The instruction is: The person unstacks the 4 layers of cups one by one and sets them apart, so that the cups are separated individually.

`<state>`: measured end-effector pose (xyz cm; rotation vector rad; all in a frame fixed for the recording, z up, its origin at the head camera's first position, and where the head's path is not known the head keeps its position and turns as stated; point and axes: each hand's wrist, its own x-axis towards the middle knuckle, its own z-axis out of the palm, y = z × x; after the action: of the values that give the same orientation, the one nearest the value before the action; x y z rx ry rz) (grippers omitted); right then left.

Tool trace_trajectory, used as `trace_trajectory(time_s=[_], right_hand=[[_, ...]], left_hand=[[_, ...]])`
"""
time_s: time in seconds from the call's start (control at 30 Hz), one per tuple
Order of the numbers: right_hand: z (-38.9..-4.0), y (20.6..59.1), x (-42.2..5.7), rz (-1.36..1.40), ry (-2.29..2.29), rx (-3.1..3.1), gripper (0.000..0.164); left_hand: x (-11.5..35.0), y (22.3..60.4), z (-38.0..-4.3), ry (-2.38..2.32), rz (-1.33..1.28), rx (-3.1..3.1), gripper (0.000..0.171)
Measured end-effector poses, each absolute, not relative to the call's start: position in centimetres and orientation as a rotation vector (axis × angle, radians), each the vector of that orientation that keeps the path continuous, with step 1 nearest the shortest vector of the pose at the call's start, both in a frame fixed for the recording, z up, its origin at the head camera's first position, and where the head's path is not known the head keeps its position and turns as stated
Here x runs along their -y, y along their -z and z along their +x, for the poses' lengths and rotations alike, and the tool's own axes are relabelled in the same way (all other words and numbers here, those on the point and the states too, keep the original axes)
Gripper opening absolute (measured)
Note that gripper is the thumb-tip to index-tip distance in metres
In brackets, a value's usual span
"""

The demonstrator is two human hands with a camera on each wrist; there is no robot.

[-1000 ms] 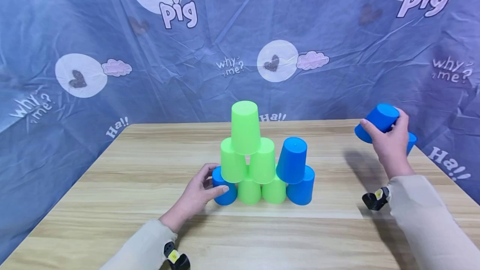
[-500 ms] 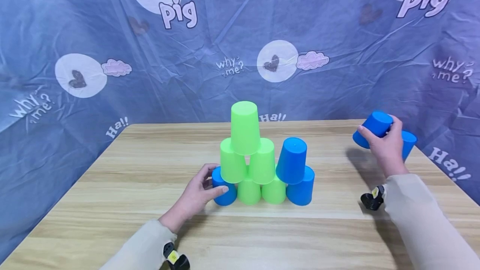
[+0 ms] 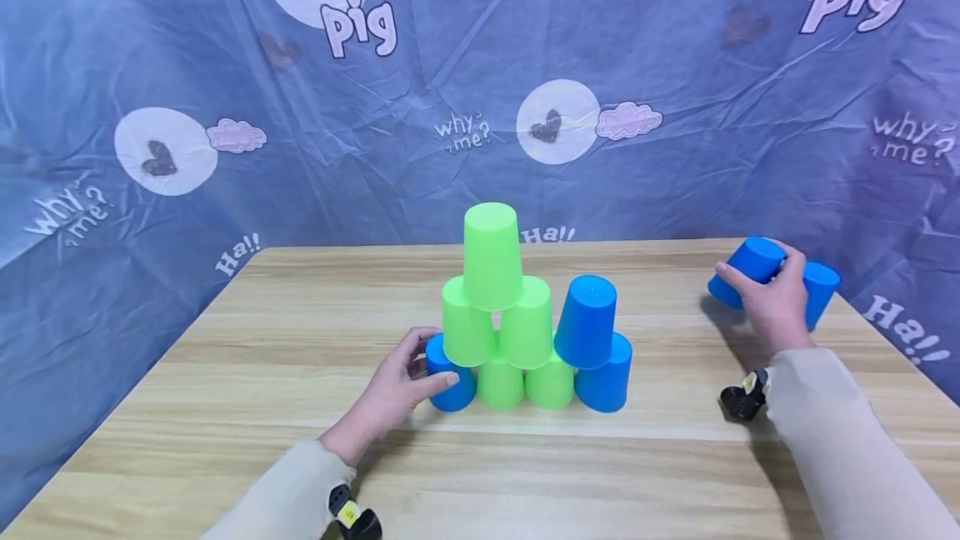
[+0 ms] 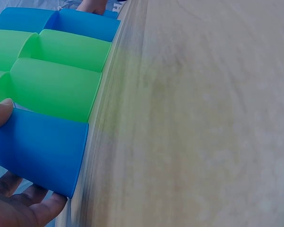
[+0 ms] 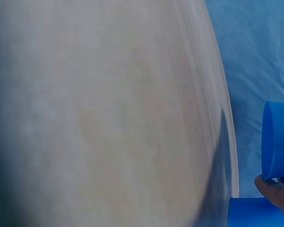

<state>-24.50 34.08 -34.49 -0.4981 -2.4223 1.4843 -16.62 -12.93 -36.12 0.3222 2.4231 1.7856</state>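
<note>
My left hand (image 3: 390, 390) holds the lower-left blue cup (image 3: 452, 392) of a cup pyramid, thumb on the near side and fingers round the far side. That cup fills the lower left of the left wrist view. Two green cups (image 3: 501, 383) and a blue cup (image 3: 603, 382) complete the bottom row. Above them sit two green cups (image 3: 467, 327) and a blue cup (image 3: 588, 322), with one green cup (image 3: 492, 257) on top. At the far right, my right hand (image 3: 777, 302) grips a tilted, upside-down blue cup (image 3: 752, 263), raised off the table. Its shadow falls below.
Just right of my right hand stands another blue cup (image 3: 822, 290), partly hidden, near the table's right edge. The wooden table (image 3: 570, 482) meets a printed blue cloth (image 3: 420, 48) behind it. A small black device (image 3: 744, 397) is strapped at my right wrist.
My right hand has lowered the blue cup toward the table and drawn slightly left, so more of the standing blue cup shows. The left hand and pyramid stay put.
</note>
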Motion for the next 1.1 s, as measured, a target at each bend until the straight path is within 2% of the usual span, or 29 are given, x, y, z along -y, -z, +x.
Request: trace_trajectory(time_s=[0.27,0.5,1.1], right_hand=[[-24.7,34.8,-34.7,-0.437,-1.445,2.529,0.103],[-24.7,35.4,-35.2,-0.413,-1.442,2.567,0.098],[-25.0,36.2,-35.4,-0.472,-1.503,2.569,0.097]], left_hand=[[12.9,36.1,-16.6,-1.791,0.319,-2.423,0.051],[12.9,36.1,-16.6,-1.796,0.32,-2.42,0.051],[13.0,36.1,-16.5,-1.778,0.33,-2.431,0.051]])
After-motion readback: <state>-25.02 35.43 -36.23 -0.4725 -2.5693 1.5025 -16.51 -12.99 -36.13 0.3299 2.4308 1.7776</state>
